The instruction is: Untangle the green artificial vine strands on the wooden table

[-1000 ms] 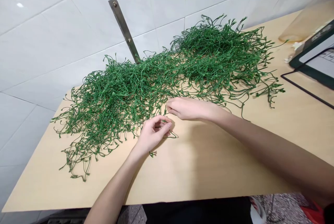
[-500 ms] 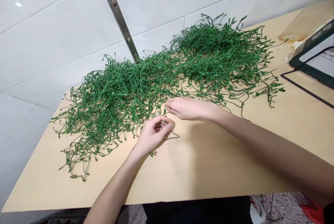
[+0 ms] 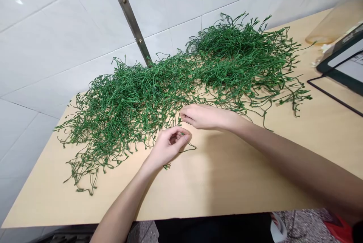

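Observation:
A long tangled heap of thin green artificial stems point(image 3: 136, 92) with small bud-like tips lies along the wall. At its front edge, my left hand point(image 3: 167, 145) pinches with thumb and forefinger around a green stem point(image 3: 190, 150); part of the stem loops out right of the thumb, and a budded tip point(image 3: 166, 166) shows below the wrist side. My right hand point(image 3: 202, 116), just above and to the right, is closed with fingertips against the heap's near edge. Whatever those fingertips grip is hidden.
The stems lie on a light wood tabletop point(image 3: 176, 194) against a white tiled wall point(image 3: 79, 20). A metal bracket point(image 3: 134, 27) is fixed to the wall behind the heap. At right are a dark-framed tablet-like object point(image 3: 340, 76), a black wire stand point(image 3: 331, 95) and a translucent container point(image 3: 326, 31).
My left thumb and fingertips have closed slightly together around the stem. My right hand has hardly moved, and the view has shifted a little.

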`<state>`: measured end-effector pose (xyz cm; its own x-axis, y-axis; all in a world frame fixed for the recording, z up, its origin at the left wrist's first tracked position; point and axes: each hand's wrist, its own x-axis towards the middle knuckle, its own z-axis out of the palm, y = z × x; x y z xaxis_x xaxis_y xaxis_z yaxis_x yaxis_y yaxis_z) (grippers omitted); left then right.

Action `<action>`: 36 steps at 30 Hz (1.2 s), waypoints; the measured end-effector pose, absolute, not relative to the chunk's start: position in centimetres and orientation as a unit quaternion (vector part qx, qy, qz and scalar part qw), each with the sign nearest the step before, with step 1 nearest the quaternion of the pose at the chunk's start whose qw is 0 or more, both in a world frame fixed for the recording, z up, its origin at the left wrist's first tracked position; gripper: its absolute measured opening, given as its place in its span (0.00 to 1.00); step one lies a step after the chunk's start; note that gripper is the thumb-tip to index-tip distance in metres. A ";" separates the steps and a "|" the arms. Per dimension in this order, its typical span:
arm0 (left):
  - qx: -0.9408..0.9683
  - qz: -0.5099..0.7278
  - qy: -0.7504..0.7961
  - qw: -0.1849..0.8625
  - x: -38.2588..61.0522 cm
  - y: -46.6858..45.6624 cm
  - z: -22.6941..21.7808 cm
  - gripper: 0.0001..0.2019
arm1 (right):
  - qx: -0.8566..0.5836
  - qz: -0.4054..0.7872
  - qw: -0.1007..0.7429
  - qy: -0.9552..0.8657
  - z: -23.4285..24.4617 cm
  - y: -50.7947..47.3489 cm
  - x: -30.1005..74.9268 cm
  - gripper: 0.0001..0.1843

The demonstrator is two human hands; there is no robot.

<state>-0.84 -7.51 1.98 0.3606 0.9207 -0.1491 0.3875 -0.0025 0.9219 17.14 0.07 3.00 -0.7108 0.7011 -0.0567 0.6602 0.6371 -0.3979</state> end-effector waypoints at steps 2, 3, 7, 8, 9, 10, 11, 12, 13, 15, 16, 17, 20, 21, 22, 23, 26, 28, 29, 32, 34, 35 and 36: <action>0.659 0.265 0.498 0.497 -0.8 -7.5 1.9 0.12 | -0.376 0.195 0.041 -0.905 3.1 0.0 17.1 0.12; 0.660 0.264 0.498 0.496 -0.8 -7.4 1.9 0.12 | -0.375 0.193 0.037 -0.906 3.2 0.0 17.0 0.11; 0.660 0.267 0.494 0.500 -0.8 -7.3 1.9 0.12 | -0.374 0.187 0.031 -0.908 3.4 -0.1 17.0 0.10; 0.660 0.268 0.493 0.500 -0.9 -7.3 1.9 0.12 | -0.375 0.186 0.032 -0.908 3.4 -0.1 17.0 0.11; 0.660 0.268 0.493 0.500 -0.9 -7.3 1.9 0.12 | -0.375 0.186 0.033 -0.908 3.4 -0.1 17.0 0.11; 0.660 0.268 0.493 0.500 -0.9 -7.3 1.8 0.12 | -0.376 0.187 0.034 -0.907 3.4 -0.1 17.0 0.12; 0.660 0.267 0.494 0.499 -0.9 -7.3 1.8 0.12 | -0.377 0.187 0.035 -0.907 3.4 -0.1 17.0 0.13; 0.661 0.267 0.494 0.498 -0.9 -7.4 1.8 0.12 | -0.378 0.188 0.035 -0.906 3.4 -0.1 17.0 0.14; 0.660 0.266 0.495 0.498 -0.9 -7.4 1.8 0.12 | -0.378 0.188 0.034 -0.906 3.3 -0.1 17.0 0.14; 0.659 0.266 0.496 0.499 -0.9 -7.3 1.8 0.12 | -0.379 0.188 0.031 -0.906 3.3 -0.1 17.0 0.13; 0.657 0.267 0.496 0.501 -0.9 -7.3 1.8 0.12 | -0.378 0.188 0.029 -0.906 3.2 -0.1 17.0 0.12; 0.655 0.267 0.496 0.503 -0.8 -7.3 1.8 0.12 | -0.377 0.187 0.027 -0.907 3.1 -0.1 17.0 0.11; 0.649 0.266 0.498 0.510 -0.8 -7.3 1.9 0.12 | -0.372 0.184 0.023 -0.909 3.0 -0.1 17.0 0.09; 0.647 0.266 0.499 0.512 -0.7 -7.3 2.0 0.12 | -0.371 0.184 0.022 -0.910 3.0 -0.2 17.1 0.09; 0.646 0.266 0.500 0.513 -0.7 -7.4 2.0 0.12 | -0.369 0.184 0.021 -0.911 3.0 -0.2 17.1 0.09; 0.645 0.266 0.500 0.513 -0.7 -7.4 2.0 0.12 | -0.369 0.185 0.022 -0.911 3.1 -0.2 17.1 0.08; 0.643 0.274 0.502 0.509 -0.7 -7.5 2.1 0.12 | -0.370 0.187 0.027 -0.910 3.6 -0.3 17.3 0.10; 0.627 0.292 0.503 0.519 -0.6 -7.5 2.1 0.12 | -0.373 0.194 0.042 -0.906 3.9 -0.3 17.5 0.11; 0.613 0.305 0.504 0.528 -0.5 -7.5 2.1 0.12 | -0.374 0.202 0.060 -0.903 4.1 -0.3 17.6 0.11; 0.567 0.345 0.506 0.552 -0.3 -7.5 2.2 0.13 | -0.362 0.238 0.138 -0.891 4.8 -0.4 17.5 0.11; 0.548 0.369 0.504 0.557 -0.3 -7.4 2.4 0.14 | -0.347 0.249 0.178 -0.886 5.3 -0.6 17.3 0.10; 0.542 0.377 0.501 0.559 -0.2 -7.4 2.5 0.14 | -0.342 0.249 0.189 -0.886 5.5 -0.6 17.2 0.10; 0.537 0.383 0.498 0.562 -0.2 -7.4 2.5 0.14 | -0.340 0.248 0.192 -0.886 5.6 -0.6 17.2 0.10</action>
<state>-0.24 -7.38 2.53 0.2102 0.9663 -0.1485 0.1042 0.1289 0.9862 17.18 -0.63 5.65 -0.6946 0.6985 0.1723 0.5076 0.6456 -0.5706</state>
